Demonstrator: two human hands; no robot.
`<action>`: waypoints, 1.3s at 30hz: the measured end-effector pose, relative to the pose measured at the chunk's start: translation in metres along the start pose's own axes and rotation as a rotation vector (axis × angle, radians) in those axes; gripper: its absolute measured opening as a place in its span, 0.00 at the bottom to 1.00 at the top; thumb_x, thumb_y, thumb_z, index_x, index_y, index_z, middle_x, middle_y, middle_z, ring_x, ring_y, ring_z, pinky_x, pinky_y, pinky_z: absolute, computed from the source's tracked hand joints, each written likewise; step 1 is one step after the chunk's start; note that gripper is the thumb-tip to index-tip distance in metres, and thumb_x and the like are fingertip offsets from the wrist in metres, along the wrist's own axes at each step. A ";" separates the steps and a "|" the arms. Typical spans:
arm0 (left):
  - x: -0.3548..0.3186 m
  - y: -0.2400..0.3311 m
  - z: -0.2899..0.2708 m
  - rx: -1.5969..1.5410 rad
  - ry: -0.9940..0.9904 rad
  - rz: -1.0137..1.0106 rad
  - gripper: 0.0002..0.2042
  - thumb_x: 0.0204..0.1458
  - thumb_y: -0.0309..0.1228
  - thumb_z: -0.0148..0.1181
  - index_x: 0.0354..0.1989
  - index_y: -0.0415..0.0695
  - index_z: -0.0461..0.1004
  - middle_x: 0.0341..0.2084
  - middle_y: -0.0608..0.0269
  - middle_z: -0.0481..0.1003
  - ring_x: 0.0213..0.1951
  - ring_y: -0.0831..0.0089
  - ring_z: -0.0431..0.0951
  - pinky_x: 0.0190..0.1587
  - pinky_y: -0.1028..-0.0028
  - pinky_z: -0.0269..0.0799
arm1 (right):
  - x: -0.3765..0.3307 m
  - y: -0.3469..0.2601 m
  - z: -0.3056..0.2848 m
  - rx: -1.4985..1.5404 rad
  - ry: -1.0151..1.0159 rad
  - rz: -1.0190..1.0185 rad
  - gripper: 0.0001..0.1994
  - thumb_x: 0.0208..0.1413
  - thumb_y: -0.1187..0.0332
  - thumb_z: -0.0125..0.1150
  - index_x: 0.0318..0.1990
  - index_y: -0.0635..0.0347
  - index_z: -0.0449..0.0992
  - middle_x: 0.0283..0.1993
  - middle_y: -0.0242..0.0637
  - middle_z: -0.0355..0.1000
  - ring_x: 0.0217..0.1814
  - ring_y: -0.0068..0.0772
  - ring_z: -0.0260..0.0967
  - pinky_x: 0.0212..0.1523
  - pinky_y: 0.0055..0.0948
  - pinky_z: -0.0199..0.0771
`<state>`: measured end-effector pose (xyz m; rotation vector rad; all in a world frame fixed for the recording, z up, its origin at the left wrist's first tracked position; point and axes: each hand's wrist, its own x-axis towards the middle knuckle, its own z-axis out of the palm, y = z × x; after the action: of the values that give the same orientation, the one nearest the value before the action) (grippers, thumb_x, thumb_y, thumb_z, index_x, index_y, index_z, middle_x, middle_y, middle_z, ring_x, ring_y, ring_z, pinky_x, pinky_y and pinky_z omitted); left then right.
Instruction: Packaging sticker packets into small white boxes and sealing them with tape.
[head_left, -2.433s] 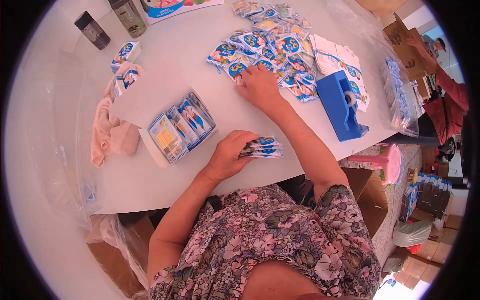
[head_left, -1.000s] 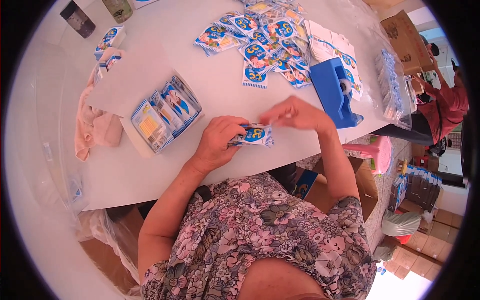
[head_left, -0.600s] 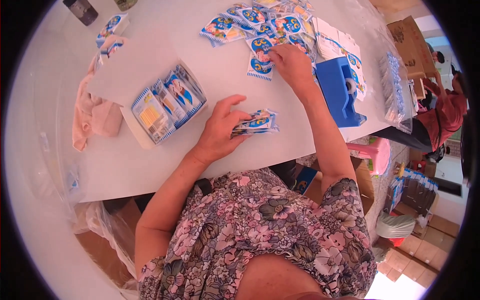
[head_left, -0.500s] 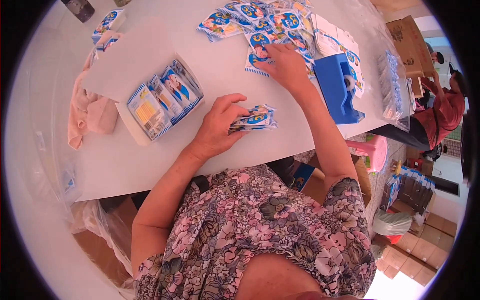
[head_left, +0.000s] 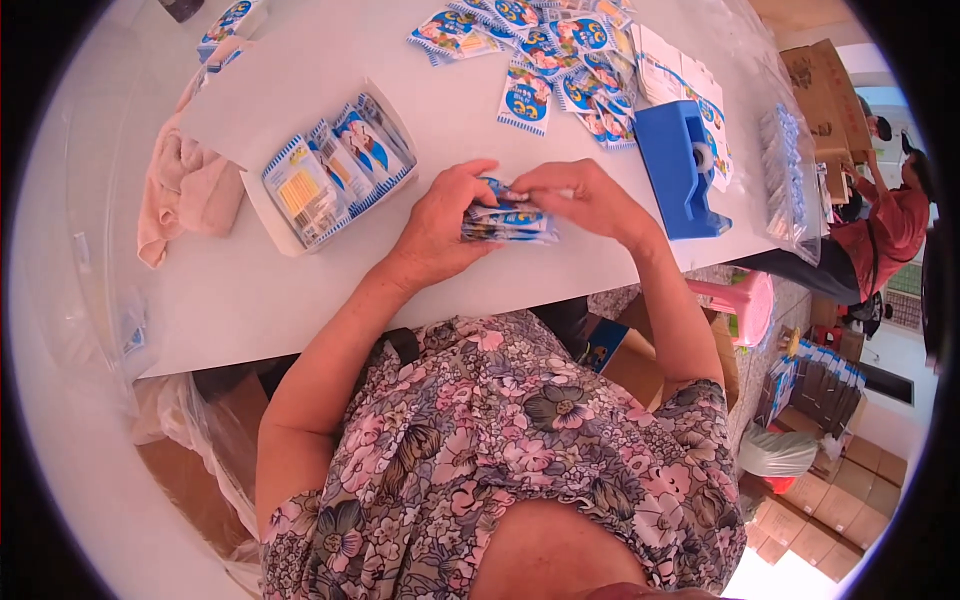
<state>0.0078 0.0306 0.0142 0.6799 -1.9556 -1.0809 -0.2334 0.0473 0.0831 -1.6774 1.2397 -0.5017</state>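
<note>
My left hand (head_left: 432, 222) is closed around one end of a small stack of blue-and-white sachets (head_left: 515, 232), held just above the white table. At the top of that stack, my right hand (head_left: 592, 198) pinches another sachet, mostly hidden by its fingers. To the left stands an open white carton (head_left: 262, 212) with its lid folded back. A row of upright sachets (head_left: 322, 182) sits inside it. Beyond my hands lies a loose pile of the same sachets (head_left: 548, 48), and one sachet (head_left: 527, 97) lies at its near edge.
Right of the pile stands a blue tape dispenser (head_left: 672, 165) beside flat white cartons (head_left: 660, 70). A clear bag of sachets (head_left: 785, 165) lies at the table's right side. A pink towel (head_left: 190, 185) lies left. A pink stool (head_left: 745, 305) and a person in red (head_left: 895, 225) are at right.
My right hand has come from the pile back to the stack in my left hand, bringing a sachet. My left hand keeps its hold. The view has shifted slightly.
</note>
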 end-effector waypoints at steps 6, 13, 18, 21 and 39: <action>-0.001 0.000 0.003 -0.097 -0.016 -0.083 0.25 0.37 0.26 0.74 0.45 0.44 0.68 0.49 0.58 0.72 0.51 0.58 0.72 0.54 0.64 0.71 | -0.038 -0.024 0.006 -0.281 0.489 -0.312 0.09 0.49 0.71 0.69 0.39 0.60 0.80 0.52 0.38 0.75 0.55 0.41 0.70 0.55 0.36 0.69; 0.001 0.004 0.003 -0.013 -0.019 -0.072 0.26 0.37 0.27 0.75 0.46 0.44 0.70 0.48 0.57 0.73 0.52 0.58 0.73 0.54 0.64 0.71 | -0.064 -0.013 0.048 -0.503 0.517 -0.363 0.18 0.38 0.76 0.75 0.41 0.54 0.82 0.50 0.37 0.73 0.54 0.43 0.66 0.53 0.38 0.68; 0.001 0.004 0.003 0.002 -0.013 -0.075 0.26 0.35 0.27 0.75 0.46 0.44 0.70 0.48 0.57 0.73 0.52 0.57 0.73 0.54 0.63 0.70 | -0.062 -0.007 0.055 -0.512 0.564 -0.360 0.18 0.37 0.77 0.75 0.41 0.55 0.82 0.51 0.38 0.73 0.54 0.43 0.66 0.52 0.38 0.69; 0.001 0.003 0.004 -0.007 0.000 -0.078 0.27 0.35 0.27 0.76 0.46 0.44 0.70 0.48 0.57 0.74 0.52 0.57 0.73 0.54 0.63 0.70 | -0.061 -0.007 0.054 -0.513 0.589 -0.359 0.18 0.37 0.77 0.75 0.41 0.56 0.81 0.51 0.38 0.73 0.54 0.43 0.67 0.52 0.38 0.69; 0.001 0.004 0.001 -0.014 -0.012 -0.115 0.32 0.30 0.25 0.78 0.48 0.45 0.69 0.50 0.57 0.72 0.53 0.58 0.73 0.56 0.64 0.71 | -0.044 -0.004 0.042 -0.296 0.513 -0.231 0.21 0.50 0.73 0.68 0.54 0.58 0.78 0.53 0.40 0.74 0.54 0.40 0.70 0.58 0.37 0.68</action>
<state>0.0060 0.0319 0.0176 0.7875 -1.9369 -1.1694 -0.2170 0.1058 0.0765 -2.0310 1.5487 -0.9737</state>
